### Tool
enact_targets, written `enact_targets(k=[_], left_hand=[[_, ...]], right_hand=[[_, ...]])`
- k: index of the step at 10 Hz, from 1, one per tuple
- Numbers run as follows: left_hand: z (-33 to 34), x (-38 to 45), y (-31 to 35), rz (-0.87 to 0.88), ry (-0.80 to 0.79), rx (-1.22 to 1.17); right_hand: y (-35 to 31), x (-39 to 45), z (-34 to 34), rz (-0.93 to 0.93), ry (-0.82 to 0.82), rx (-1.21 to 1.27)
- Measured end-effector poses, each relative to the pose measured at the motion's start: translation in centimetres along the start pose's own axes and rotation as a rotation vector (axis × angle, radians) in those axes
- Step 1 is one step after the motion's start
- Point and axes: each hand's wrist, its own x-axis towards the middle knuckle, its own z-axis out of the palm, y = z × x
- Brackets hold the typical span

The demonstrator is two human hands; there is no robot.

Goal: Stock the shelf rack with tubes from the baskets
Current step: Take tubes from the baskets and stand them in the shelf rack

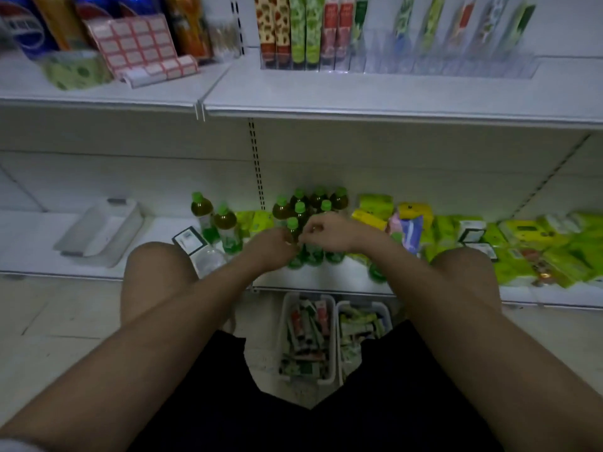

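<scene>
My left hand and my right hand meet fingertip to fingertip above my knees, in front of the green-capped bottles on the low shelf. Both hands have curled fingers. The blur hides whether they hold anything. Two white baskets stand on the floor between my legs: the left basket and the right basket, each filled with several tubes. On the upper shelf a clear rack holds upright tubes in its left slots, with leaning tubes further right.
Yellow and green packets crowd the low shelf at right. An empty white tray lies on it at left. The upper shelf's left part carries soda bottles, a price-label sheet and a green pack.
</scene>
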Motion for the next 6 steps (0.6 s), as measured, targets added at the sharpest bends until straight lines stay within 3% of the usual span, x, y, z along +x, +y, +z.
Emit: enact_targets(k=[4,6], left_hand=[[17.7,2.5,-7.5,-0.297,-0.353,-0.15],[22.8,3.5,-9.4,-0.379,-0.495,-0.205]], right_hand=[[12.8,4.9,15.7,0.427,-0.424,0.155],[19.7,4.1,21.7,0.619,-0.507,0.114]])
